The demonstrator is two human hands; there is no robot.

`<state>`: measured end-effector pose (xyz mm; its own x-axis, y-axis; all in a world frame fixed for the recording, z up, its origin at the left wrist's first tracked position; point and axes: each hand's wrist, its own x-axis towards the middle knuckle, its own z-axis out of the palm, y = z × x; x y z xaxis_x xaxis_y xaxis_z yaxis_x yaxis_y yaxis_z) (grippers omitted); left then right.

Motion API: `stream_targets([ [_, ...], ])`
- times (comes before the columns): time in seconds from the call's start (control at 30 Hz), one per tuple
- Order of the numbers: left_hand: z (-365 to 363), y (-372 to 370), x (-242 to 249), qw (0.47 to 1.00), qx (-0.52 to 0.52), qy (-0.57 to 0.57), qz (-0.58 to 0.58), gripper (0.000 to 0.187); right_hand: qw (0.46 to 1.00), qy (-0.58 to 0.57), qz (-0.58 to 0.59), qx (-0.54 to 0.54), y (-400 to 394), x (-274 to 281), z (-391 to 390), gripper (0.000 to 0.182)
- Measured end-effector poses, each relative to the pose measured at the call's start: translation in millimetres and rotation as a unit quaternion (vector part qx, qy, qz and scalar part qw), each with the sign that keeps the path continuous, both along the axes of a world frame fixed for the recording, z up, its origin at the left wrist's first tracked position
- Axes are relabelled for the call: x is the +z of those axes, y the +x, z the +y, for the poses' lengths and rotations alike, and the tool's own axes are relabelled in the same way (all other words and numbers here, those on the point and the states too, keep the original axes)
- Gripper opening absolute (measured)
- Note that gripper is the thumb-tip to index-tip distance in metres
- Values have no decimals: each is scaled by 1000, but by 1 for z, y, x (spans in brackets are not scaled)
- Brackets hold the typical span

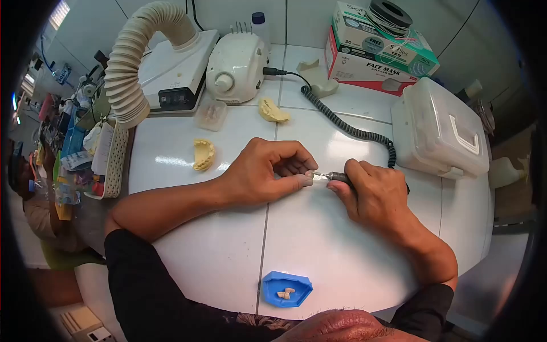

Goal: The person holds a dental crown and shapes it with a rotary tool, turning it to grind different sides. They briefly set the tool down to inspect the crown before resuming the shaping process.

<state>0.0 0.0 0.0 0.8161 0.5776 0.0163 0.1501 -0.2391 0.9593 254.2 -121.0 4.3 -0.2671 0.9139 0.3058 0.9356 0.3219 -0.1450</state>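
Observation:
Over the middle of the white tiled table, my left hand [273, 171] pinches a tiny pale piece [309, 173] between thumb and fingertips. My right hand [373, 191] is wrapped round a dark rotary handpiece [340, 177], whose thin metal tip points left and reaches the pale piece; whether they touch is too small to tell. A coiled black cord [353, 130] runs from behind my right hand to the white control unit [236, 68]. Near the front edge a blue tray [270, 295] holds small tooth-coloured pieces [285, 293].
Yellowish dental casts [203, 154] and a small clear box [211, 115] lie beyond my left arm. Behind are a ribbed hose [122, 74] on a white machine and face mask boxes [370, 62]. A white case [441, 128] stands right; a basket [118, 162] and another person [43, 211] are left.

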Motion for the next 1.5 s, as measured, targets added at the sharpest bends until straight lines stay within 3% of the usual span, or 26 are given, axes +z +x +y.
stream_targets([
  [1.5,3,0,-3,1000,-3,-22,19,21,999,-35,-31,-13,-6,8,0,45],
])
